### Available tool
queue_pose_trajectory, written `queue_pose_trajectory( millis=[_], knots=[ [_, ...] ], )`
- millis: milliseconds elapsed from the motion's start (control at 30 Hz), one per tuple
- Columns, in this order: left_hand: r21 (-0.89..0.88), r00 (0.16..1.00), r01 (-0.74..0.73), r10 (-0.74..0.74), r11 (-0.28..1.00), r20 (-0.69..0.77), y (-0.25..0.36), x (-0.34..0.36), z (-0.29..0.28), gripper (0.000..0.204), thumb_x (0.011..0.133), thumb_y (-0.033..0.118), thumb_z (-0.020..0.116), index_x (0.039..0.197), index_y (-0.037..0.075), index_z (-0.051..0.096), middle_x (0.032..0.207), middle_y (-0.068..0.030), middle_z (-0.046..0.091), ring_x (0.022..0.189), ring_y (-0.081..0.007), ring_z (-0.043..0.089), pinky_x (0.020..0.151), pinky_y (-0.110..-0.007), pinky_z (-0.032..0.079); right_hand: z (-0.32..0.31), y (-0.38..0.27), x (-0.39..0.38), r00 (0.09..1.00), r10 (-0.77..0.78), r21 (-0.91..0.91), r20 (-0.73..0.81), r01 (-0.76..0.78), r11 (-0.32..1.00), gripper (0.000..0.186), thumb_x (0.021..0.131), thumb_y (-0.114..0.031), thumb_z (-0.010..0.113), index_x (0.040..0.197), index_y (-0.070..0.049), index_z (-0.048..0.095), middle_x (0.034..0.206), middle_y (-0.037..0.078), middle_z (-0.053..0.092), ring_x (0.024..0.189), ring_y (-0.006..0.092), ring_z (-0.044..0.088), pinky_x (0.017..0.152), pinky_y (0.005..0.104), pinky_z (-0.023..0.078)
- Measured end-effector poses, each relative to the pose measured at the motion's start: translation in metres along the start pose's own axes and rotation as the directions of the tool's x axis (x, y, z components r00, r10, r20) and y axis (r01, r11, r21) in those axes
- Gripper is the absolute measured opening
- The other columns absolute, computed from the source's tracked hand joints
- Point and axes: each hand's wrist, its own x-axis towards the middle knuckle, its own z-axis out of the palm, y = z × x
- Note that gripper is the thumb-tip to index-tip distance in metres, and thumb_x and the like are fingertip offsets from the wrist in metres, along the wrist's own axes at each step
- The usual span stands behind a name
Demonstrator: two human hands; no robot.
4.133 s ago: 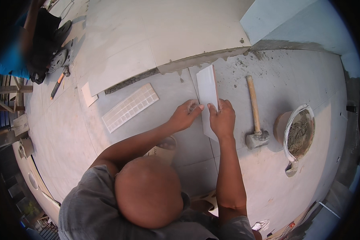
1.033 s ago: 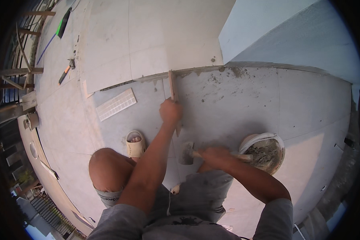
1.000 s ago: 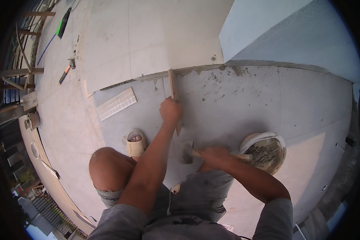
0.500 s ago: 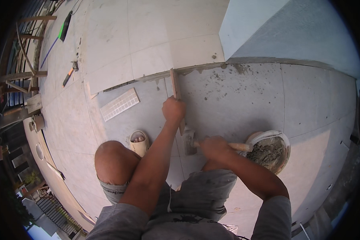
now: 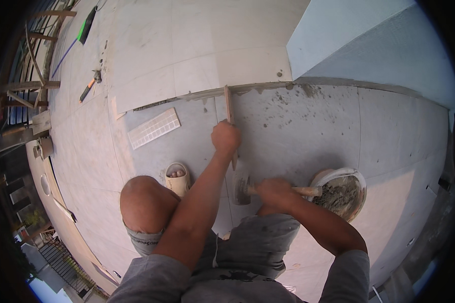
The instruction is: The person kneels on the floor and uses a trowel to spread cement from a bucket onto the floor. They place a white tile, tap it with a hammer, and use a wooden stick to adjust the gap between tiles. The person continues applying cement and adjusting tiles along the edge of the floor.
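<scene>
My left hand (image 5: 226,136) is wrapped round a narrow wooden board (image 5: 229,104), which stands on edge and runs away from me. Its far end reaches the edge of the raised tiled step. In my right hand (image 5: 274,194) is the handle of a mallet (image 5: 241,188), whose wide, worn head is beside the board's near end. Whether the head touches the board I cannot tell. A pail (image 5: 363,188) of wet grey mortar (image 5: 338,197) stands right of my right hand. Left of the board lies a tile strip (image 5: 154,128) with a white grid on it.
A light blue wall corner (image 5: 333,45) rises at the far right. Mortar crumbs (image 5: 308,91) dot the grey floor tiles below the step. At the far left lie an orange-handled hammer (image 5: 90,87) and a green and black broom (image 5: 87,25). My sandal (image 5: 177,185) is near the tile strip.
My right hand and the mallet have moved slightly toward me. My left hand still grips the board in nearly the same place. The whole view has shifted a little.
</scene>
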Motion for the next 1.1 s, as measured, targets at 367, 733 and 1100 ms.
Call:
queue_pose_trajectory(
  millis=[367, 733, 1100],
  knots=[
    [-0.004, 0.999, -0.032, 0.032, 0.999, 0.016, 0.000, 0.000, -0.004, 0.020, 0.077, 0.012, 0.059, 0.088, 0.000, 0.069, 0.087, -0.0238, 0.069, 0.084, -0.0403, 0.068, 0.077, -0.044, 0.055, -0.008, -0.007, 0.002, 0.999, -0.019, -0.101, -0.037, 0.015, 0.995, 0.028, 0.088, -0.011, 0.049, 0.111, -0.006, 0.064, 0.098, 0.017, 0.067, 0.093, 0.0353, 0.067, 0.081, 0.0464, 0.052],
    [-0.002, 0.998, -0.041, 0.041, 0.999, -0.054, -0.003, 0.001, 0.002, 0.018, 0.076, 0.011, 0.058, 0.085, 0.000, 0.069, 0.084, -0.0233, 0.069, 0.081, -0.0404, 0.069, 0.076, -0.044, 0.055, -0.018, -0.010, -0.007, 0.983, -0.051, -0.042, -0.174, 0.044, 0.998, 0.053, 0.067, -0.032, 0.078, 0.108, -0.003, 0.062, 0.096, 0.019, 0.067, 0.092, 0.0377, 0.066, 0.081, 0.0479, 0.051],
    [-0.014, 0.998, -0.054, 0.053, 0.998, -0.033, -0.001, -0.002, -0.006, 0.023, 0.076, 0.013, 0.058, 0.089, -0.001, 0.070, 0.084, -0.0242, 0.069, 0.081, -0.0419, 0.068, 0.076, -0.046, 0.055, -0.024, -0.024, -0.010, 0.997, 0.073, -0.020, 0.025, -0.073, 0.997, 0.067, 0.059, -0.023, 0.089, 0.116, -0.003, 0.060, 0.103, 0.016, 0.067, 0.098, 0.0339, 0.067, 0.082, 0.0449, 0.054]
  ],
)
